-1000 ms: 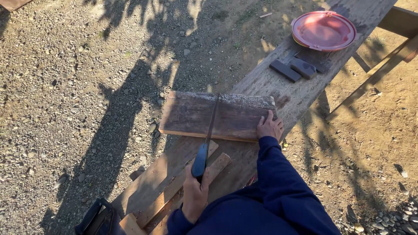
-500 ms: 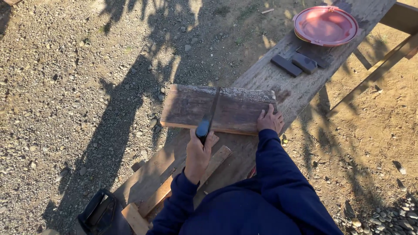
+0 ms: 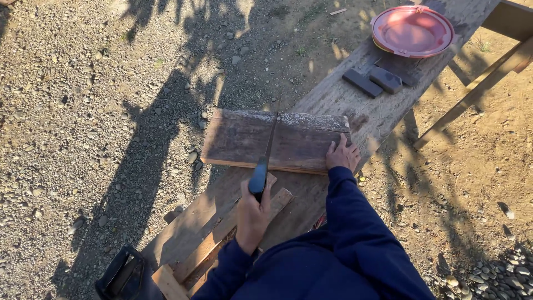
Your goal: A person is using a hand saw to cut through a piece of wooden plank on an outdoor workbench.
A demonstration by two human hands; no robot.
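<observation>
My left hand [image 3: 252,218] grips the blue handle of a hand saw [image 3: 266,153]. Its thin blade runs across the middle of a weathered brown board [image 3: 233,139], which lies crosswise on a long wooden plank bench [image 3: 333,94]. My right hand [image 3: 342,155] presses flat on the board's near right corner. Both arms are in dark blue sleeves.
A red round plate [image 3: 412,30] and two dark rectangular blocks [image 3: 373,81] sit farther along the bench. A black object [image 3: 122,273] lies on the gravel at lower left. Slats of wood [image 3: 222,236] lie on the bench near me. Wooden beams [image 3: 477,91] slant at right.
The saw was pushed forward across the board, then drawn slightly back toward me. My right hand has stayed on the board.
</observation>
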